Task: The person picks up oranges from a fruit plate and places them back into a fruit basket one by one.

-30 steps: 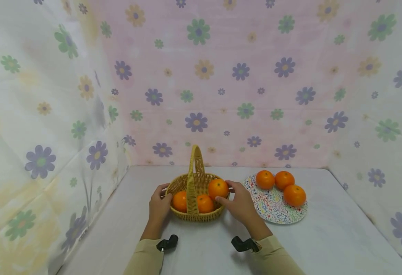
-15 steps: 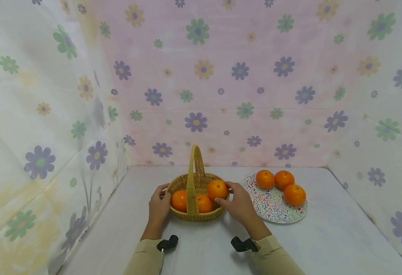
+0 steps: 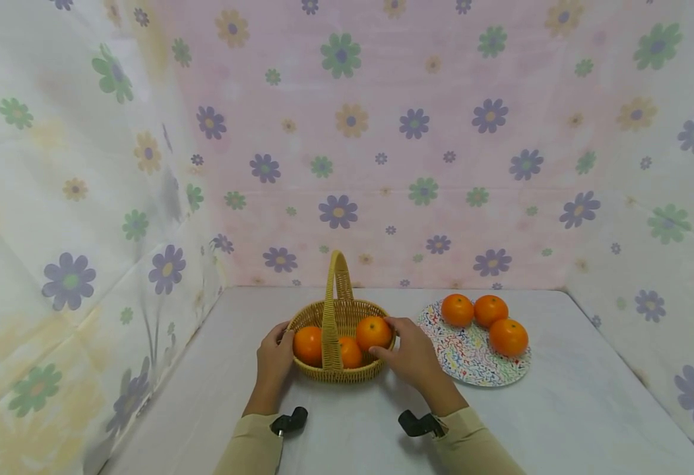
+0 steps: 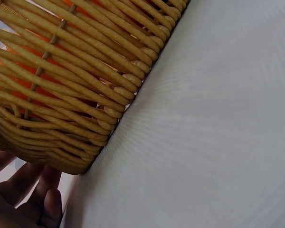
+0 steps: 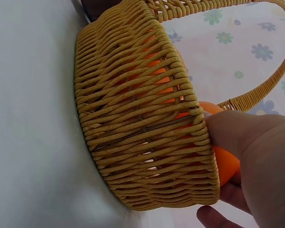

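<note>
A yellow wicker basket with a tall arched handle stands upright on the table. My left hand holds its left end, thumb at the rim and fingers round the outside. At the right end, my right hand grips an orange inside the rim, its thumb in front and fingers behind. Two more oranges lie in the basket: one at the left, the other partly behind the handle. In the right wrist view, the held orange shows between the rim and my thumb.
To the right, a round plate with coloured speckles bears three oranges along its back and right side. A white cloth covers the table. Flower-patterned cloth walls stand behind and at both sides.
My right hand and its orange have sunk lower and slightly left in the basket. The other two oranges have shifted slightly left. The left hand and basket have hardly moved.
</note>
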Available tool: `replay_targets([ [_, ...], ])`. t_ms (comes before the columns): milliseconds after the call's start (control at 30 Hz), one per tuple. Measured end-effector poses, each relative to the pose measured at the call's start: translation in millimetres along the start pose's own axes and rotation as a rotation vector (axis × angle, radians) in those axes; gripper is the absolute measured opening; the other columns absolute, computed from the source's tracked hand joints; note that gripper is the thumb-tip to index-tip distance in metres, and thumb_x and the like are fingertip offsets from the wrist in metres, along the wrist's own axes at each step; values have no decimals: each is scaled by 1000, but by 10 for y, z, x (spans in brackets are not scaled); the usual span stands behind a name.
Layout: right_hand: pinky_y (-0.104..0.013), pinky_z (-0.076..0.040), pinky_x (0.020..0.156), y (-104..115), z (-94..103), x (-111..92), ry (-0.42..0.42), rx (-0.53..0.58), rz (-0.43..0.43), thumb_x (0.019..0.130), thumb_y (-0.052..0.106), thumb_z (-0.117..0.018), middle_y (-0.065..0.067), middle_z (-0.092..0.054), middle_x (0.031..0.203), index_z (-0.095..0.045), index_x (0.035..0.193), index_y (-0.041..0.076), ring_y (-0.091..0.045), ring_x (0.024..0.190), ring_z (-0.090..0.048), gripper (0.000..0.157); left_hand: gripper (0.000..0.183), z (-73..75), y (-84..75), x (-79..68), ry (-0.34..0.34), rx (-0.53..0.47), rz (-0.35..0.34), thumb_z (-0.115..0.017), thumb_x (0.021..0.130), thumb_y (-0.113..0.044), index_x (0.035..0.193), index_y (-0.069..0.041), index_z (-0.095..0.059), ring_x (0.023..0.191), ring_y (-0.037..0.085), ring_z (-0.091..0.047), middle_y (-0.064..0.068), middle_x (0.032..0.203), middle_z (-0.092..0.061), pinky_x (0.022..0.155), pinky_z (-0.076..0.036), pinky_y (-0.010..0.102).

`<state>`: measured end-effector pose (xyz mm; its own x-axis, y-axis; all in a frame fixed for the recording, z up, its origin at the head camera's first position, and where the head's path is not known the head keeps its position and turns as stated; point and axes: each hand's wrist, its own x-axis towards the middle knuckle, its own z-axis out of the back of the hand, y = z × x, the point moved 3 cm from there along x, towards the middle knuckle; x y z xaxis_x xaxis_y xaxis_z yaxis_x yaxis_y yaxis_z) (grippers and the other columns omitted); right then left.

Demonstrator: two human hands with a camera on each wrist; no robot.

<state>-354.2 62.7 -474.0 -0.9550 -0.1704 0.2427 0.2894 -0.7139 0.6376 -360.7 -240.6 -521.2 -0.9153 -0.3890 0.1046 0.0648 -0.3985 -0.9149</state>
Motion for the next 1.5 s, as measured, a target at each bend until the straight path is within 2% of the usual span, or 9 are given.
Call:
replay_targets([
  [167, -57, -44, 112, 14, -12, -5, 9, -71, 18, 85, 52, -81, -5, -65, 140, -60, 143, 16, -30, 129, -60, 71, 44, -4, 1, 3, 5, 13, -5, -46, 105, -35, 139, -13, -64, 128, 33, -58, 14, 136, -66, 113, -44, 57],
  [367, -73, -24, 118, 33, -32, -10, 46, -163, 29, 89, 54, -74, -5, -61, 144, -56, 146, 17, -33, 133, -57, 70, 45, -4, -13, -2, 14, 21, -13, -44, 106, -35, 139, -11, -63, 131, 34, -58, 15, 138, -66, 114, -43, 57],
  [467, -77, -19, 117, 27, -49, -5, 60, -188, 37, 92, 52, -71, -5, -60, 146, -55, 147, 18, -34, 134, -56, 67, 45, -2, -20, -8, 13, 18, -15, -44, 106, -35, 138, -10, -64, 130, 34, -58, 15, 137, -66, 113, -43, 57],
  [633, -77, -21, 116, 17, -68, 8, 64, -211, 53, 94, 48, -67, -5, -61, 144, -58, 144, 18, -34, 132, -57, 59, 44, 7, -28, -26, 1, 26, -29, -45, 106, -34, 136, -9, -65, 129, 35, -59, 16, 136, -66, 112, -45, 57],
  [833, -76, -23, 117, 15, -79, 9, 56, -220, 59, 95, 47, -66, -5, -62, 143, -59, 144, 17, -35, 130, -57, 58, 43, 5, -21, -29, -8, 28, -39, -46, 106, -34, 135, -9, -65, 130, 35, -59, 16, 135, -67, 112, -45, 57],
  [1067, -55, -45, 111, -18, -86, 16, 31, -163, 84, 95, 42, -68, -4, -60, 146, -61, 142, 17, -31, 129, -58, 54, 44, -4, -21, -15, 6, 27, -34, -45, 106, -35, 137, -9, -64, 129, 35, -59, 16, 136, -66, 112, -45, 57],
  [1300, -52, -42, 116, -94, 49, 44, -2, -36, 42, 96, 34, -70, -2, -61, 146, -63, 138, 17, -28, 139, -54, 46, 44, -9, -14, -2, 21, 12, -31, -45, 105, -34, 136, -9, -64, 129, 33, -59, 15, 137, -66, 112, -46, 55],
  [1500, -56, -41, 116, -189, 245, 92, -48, 7, 28, 96, 30, -70, -6, -62, 145, -70, 129, 15, -31, 141, -52, 36, 44, 3, -21, -14, 21, 22, -37, -47, 105, -32, 136, -8, -64, 129, 35, -59, 16, 136, -66, 110, -47, 56],
])
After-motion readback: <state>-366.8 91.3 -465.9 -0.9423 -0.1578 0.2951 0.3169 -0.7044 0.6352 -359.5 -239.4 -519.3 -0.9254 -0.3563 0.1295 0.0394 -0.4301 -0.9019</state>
